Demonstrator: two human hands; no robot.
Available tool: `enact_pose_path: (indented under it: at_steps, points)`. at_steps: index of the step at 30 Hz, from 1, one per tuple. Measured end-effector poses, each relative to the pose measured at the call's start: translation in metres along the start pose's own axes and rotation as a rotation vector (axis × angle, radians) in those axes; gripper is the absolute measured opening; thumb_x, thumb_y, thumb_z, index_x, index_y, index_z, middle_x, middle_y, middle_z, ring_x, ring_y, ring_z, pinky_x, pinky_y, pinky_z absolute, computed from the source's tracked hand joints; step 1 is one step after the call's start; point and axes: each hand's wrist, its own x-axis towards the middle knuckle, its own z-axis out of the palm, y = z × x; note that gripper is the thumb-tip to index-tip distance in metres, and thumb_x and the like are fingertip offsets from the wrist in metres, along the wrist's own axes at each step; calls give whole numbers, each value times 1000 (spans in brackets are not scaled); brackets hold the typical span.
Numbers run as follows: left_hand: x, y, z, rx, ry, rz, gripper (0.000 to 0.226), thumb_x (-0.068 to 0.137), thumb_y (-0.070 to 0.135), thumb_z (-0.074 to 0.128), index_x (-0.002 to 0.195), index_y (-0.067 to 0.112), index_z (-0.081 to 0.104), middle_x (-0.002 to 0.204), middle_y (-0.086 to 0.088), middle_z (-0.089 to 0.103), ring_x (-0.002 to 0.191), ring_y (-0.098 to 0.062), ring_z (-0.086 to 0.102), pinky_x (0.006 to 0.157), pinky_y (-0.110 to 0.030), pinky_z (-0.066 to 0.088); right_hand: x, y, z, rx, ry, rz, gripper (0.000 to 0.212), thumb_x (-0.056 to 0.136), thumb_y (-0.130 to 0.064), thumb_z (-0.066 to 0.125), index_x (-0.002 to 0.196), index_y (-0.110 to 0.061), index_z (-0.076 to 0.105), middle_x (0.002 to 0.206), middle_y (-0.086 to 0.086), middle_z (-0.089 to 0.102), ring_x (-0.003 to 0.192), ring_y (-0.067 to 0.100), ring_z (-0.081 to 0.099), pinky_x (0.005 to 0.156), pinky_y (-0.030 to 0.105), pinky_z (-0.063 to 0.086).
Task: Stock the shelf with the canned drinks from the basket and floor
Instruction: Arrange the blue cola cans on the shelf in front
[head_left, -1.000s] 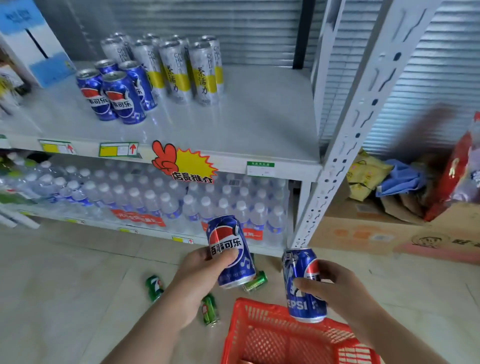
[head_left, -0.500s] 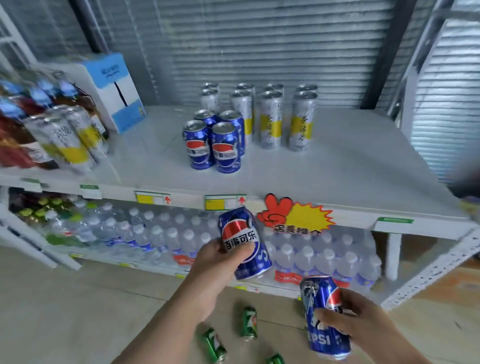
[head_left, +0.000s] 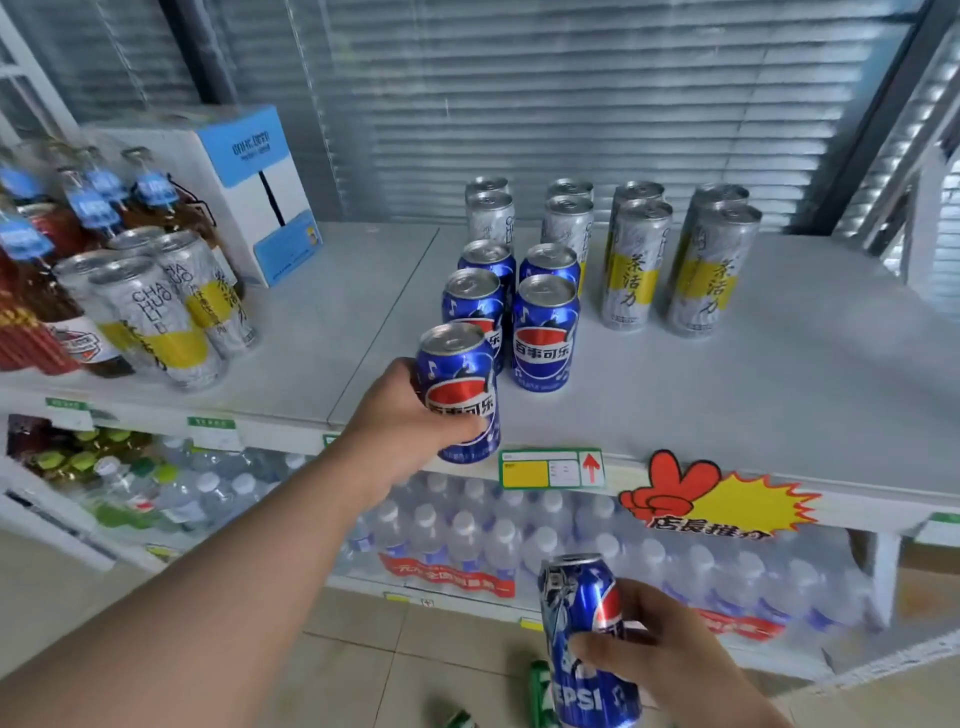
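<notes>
- The left hand (head_left: 410, 431) reaches out to the shelf (head_left: 727, 405). Its fingers and thumb are curled round a Pepsi can (head_left: 460, 384), gripping it from the left side.
- That can is upright at the shelf's front edge, label facing the camera. Whether its base sits on the shelf cannot be told.
- It stands just in front of the left column of four blue cans (head_left: 545, 332), which form a two-by-two block on the shelf.
- The right hand (head_left: 670, 660) is low and close to the camera. It is wrapped round a second Pepsi can (head_left: 582, 623), thumb across the front.
- This second can is held roughly upright, off the shelf, in front of the lower tier and above the floor (head_left: 337, 675).
- Tall silver cans (head_left: 636, 265) with yellow bands stand in rows behind and to the right of the blue block.
- More silver cans (head_left: 156, 312) and some bottles crowd the shelf's left end, beside a white and blue box (head_left: 244, 182).
- Green cans (head_left: 537, 691) lie on the floor near the bottom edge of the view, partly hidden by the second can.
- Water bottles (head_left: 467, 535) fill the lower tier.
- A price tag (head_left: 550, 469) and a red and yellow sticker (head_left: 717, 499) hang on the shelf's front lip.
</notes>
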Motion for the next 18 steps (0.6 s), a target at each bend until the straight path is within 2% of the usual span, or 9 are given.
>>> enact_pose_path:
  at_steps: [2,6,10,12,14,16,18]
  points:
    - [7,-2,-2,42,13,-1,62,58,20,84,113,26,56,102,8,69,95,-11,66,88,-36,54,7,-9,5,-16,-16,-18,63,37,-32,90,92,-10,70,83,3,75,80,18,73,62,19,54]
    - [17,-2,-6,129,-7,53,63,61,22,85,115,27,53,106,10,68,98,-9,65,91,-38,53,14,-23,10,-22,-75,-35,43,56,-16,92,94,-15,71,84,-2,75,80,13,73,64,17,52]
    - [28,0,-14,245,-54,106,61,58,28,83,114,30,57,104,11,70,96,-8,66,93,-38,52,14,-32,17,-40,-126,-32,65,38,-37,94,97,-20,70,87,-5,75,86,12,72,74,22,52]
    - [35,1,-17,284,-96,133,63,56,31,83,115,29,58,104,11,70,96,-8,66,93,-37,52,14,-31,20,-30,-131,-13,84,24,-49,96,97,-18,70,87,-4,75,86,13,72,72,21,53]
    - [41,-1,-20,323,-135,151,60,59,31,83,114,29,59,102,11,71,95,-8,66,92,-33,51,10,-31,24,-49,-131,-11,93,18,-61,91,100,-21,69,88,-7,74,86,9,71,71,18,52]
    - [43,-6,-22,410,-163,155,47,68,23,80,110,25,61,99,7,71,92,-11,67,89,-29,51,5,-34,27,-75,-135,-20,89,22,-64,89,100,-25,68,91,-12,74,88,4,70,75,18,51]
    - [41,-14,-23,563,-153,185,30,76,15,71,105,18,64,95,2,71,90,-16,67,84,-27,52,-1,-37,31,-77,-117,-38,78,32,-55,91,101,-27,67,92,-13,74,88,4,70,77,19,51]
